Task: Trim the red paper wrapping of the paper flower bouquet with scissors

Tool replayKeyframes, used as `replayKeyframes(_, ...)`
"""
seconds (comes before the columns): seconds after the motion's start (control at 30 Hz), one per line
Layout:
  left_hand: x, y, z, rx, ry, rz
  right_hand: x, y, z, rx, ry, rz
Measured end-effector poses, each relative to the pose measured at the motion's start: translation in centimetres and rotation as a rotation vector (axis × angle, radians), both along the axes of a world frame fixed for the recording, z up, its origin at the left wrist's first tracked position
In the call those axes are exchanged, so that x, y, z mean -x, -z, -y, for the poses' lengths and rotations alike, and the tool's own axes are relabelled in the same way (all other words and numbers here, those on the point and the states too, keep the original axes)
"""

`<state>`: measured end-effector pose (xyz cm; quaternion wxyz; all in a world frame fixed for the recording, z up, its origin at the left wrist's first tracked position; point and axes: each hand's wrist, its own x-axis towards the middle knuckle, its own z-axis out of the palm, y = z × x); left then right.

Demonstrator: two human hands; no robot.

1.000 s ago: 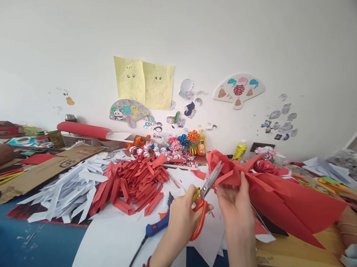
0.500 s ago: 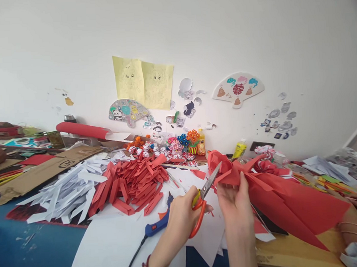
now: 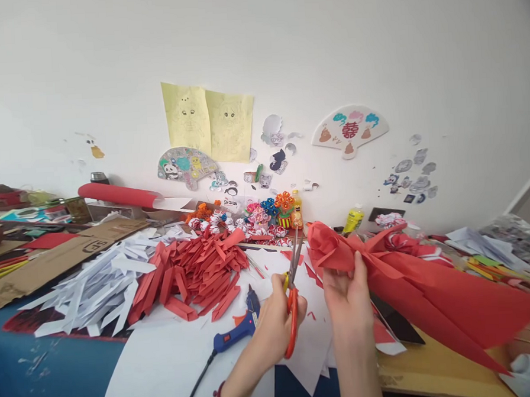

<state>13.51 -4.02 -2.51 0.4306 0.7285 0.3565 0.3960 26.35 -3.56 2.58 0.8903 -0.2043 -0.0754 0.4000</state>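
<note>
My left hand point(image 3: 278, 316) is closed round the orange and yellow handles of a pair of scissors point(image 3: 298, 257). Their blades point upward, slightly parted, just left of a red paper flower point(image 3: 332, 246). Beneath that flower, my right hand point(image 3: 347, 286) faces palm up, its thumb and fingers pinching the red paper. From behind this hand a long red paper sheet point(image 3: 438, 290) fans out to the right. On white paper beside my left hand lies a blue glue gun point(image 3: 239, 330). Small red scraps point(image 3: 312, 316) are scattered on the white sheet.
Piles of folded red strips point(image 3: 197, 270) and white strips point(image 3: 96, 284) lie to the left, near a cardboard piece point(image 3: 64, 259). Handmade flowers point(image 3: 266, 213) and a juice bottle point(image 3: 296, 211) stand at the back by the wall. Another person's arm point(image 3: 528, 347) reaches in from the right.
The scissors have pulled away leftward from the red flower, their blades swinging more upright. My right hand stays under the flower. The sheet's far end has shifted right.
</note>
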Motion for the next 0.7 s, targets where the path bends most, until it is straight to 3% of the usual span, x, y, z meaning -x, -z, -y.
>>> replayKeyframes(0.13, 0.0, 0.0, 0.4, 0.079, 0.072, 0.109, -0.9, 0.0, -0.1, 0.018, 0.091, 0.117)
replayKeyframes(0.33, -0.5, 0.8, 1.2, 0.117, 0.088, 0.205, -2.3, -1.0, 0.2, 0.061, 0.116, 0.288)
replayKeyframes(0.7, -0.3, 1.5, 3.1, 0.132, 0.092, 0.106, -3.3, -3.9, 1.9, 0.101, 0.009, 0.332)
